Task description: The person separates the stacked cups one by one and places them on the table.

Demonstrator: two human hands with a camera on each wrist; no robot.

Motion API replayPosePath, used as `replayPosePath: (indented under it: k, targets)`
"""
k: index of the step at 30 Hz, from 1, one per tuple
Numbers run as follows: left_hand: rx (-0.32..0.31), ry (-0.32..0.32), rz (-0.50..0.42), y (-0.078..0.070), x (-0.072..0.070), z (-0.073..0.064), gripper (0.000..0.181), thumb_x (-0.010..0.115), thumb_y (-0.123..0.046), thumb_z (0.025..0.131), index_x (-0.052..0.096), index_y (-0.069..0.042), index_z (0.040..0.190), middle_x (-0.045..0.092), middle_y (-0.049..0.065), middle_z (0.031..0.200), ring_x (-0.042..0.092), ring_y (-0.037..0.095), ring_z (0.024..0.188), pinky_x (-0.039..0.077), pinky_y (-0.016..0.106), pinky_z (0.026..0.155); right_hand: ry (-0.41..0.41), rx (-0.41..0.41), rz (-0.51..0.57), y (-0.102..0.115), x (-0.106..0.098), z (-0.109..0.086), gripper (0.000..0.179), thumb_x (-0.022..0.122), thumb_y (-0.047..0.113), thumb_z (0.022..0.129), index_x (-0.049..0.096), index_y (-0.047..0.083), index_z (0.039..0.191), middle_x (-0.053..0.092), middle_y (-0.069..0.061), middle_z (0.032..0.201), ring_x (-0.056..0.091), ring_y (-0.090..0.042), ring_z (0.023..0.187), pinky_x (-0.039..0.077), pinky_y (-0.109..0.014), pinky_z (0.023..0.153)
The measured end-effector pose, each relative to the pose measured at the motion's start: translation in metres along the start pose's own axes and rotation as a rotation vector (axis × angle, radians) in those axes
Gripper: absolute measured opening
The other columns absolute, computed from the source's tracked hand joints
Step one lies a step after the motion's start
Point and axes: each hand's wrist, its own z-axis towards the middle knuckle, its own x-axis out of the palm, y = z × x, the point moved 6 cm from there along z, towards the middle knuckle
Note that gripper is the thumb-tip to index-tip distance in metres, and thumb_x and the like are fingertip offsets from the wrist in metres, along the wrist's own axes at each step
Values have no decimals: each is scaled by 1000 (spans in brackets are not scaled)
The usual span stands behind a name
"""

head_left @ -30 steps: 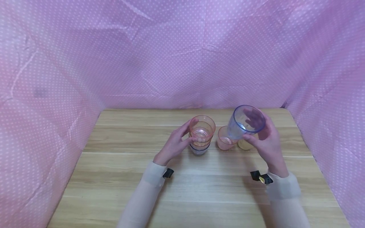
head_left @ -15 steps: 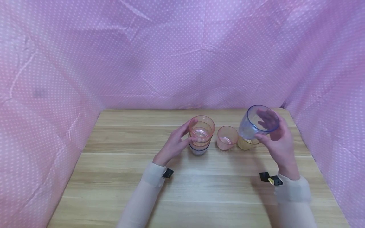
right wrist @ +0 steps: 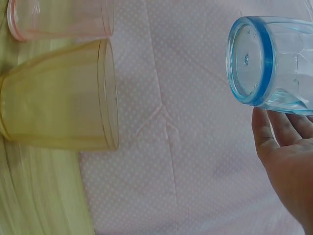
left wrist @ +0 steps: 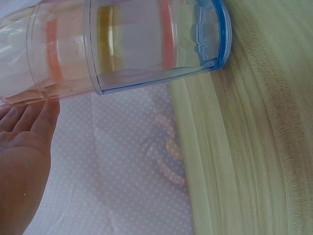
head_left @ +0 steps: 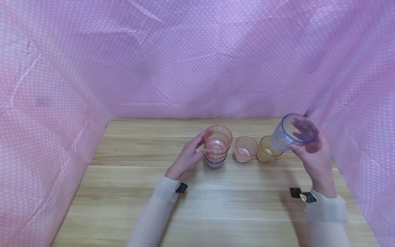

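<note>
Blue cup (head_left: 287,135), right of centre | right grip (head_left: 319,168) holding its wall | left grip (head_left: 189,156) round cup stack (head_left: 219,144) | I'd expect light, stiff, slick; take sidewalls

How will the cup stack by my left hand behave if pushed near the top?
The cup stack will probably tip easily, being taller than its base is wide. Its cups may separate, as they sit nested. Smooth-looking walls could make it slippery.

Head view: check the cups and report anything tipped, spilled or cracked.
Nothing stands out. The pink cup and yellow cup stand upright, the stack stands straight in the left hand, and the right hand holds the blue cup off the table. No spill or crack shows.
</note>
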Motion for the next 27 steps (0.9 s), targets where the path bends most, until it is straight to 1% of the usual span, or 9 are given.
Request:
replayPosePath:
  k: [6, 12, 15, 19, 25, 27]
  targets:
    - [7, -1, 5, 1, 0, 1, 75, 65, -37, 97, 38, -3, 159, 45, 11, 160, 49, 32, 142, 40, 31, 119, -34, 6, -47, 3, -13, -2, 75, 70, -31, 76, 42, -19, 144, 52, -29, 147, 50, -35, 138, 50, -31, 106]
    - [10, -1, 7, 1, 0, 1, 71, 69, -21, 98, 38, -3, 159, 46, 12, 160, 50, 31, 141, 40, 31, 119, -69, 24, -54, 4, -25, -6, 73, 63, -36, 76, 43, -18, 144, 53, -27, 147, 50, -35, 136, 49, -30, 106]
    - [7, -1, 7, 1, 0, 1, 70, 70, -18, 97, 39, -3, 158, 46, 12, 159, 50, 31, 141, 40, 31, 119, -77, 19, -43, 4, -29, -7, 73, 62, -36, 77, 42, -18, 144, 53, -28, 147, 49, -35, 136, 48, -31, 106]
    - [11, 0, 5, 2, 0, 1, 70, 69, -23, 97, 39, -3, 158, 45, 13, 160, 49, 31, 142, 40, 31, 119, -103, 22, -36, 2, -36, -9, 73, 61, -37, 77, 43, -17, 145, 54, -27, 147, 49, -33, 135, 48, -30, 106]
    - [17, 2, 3, 2, 0, 1, 78, 62, -44, 96, 39, -2, 158, 45, 12, 160, 48, 30, 143, 40, 31, 119, -144, 37, -37, -3, -47, -11, 72, 59, -38, 77, 44, -15, 144, 55, -26, 146, 52, -31, 131, 48, -30, 105]
    - [16, 2, -1, 1, 0, 1, 81, 60, -48, 95, 39, -2, 158, 44, 12, 161, 47, 30, 143, 39, 31, 119, -155, 43, -30, -4, -50, -12, 73, 58, -39, 77, 44, -15, 145, 55, -26, 146, 53, -31, 130, 48, -30, 105]
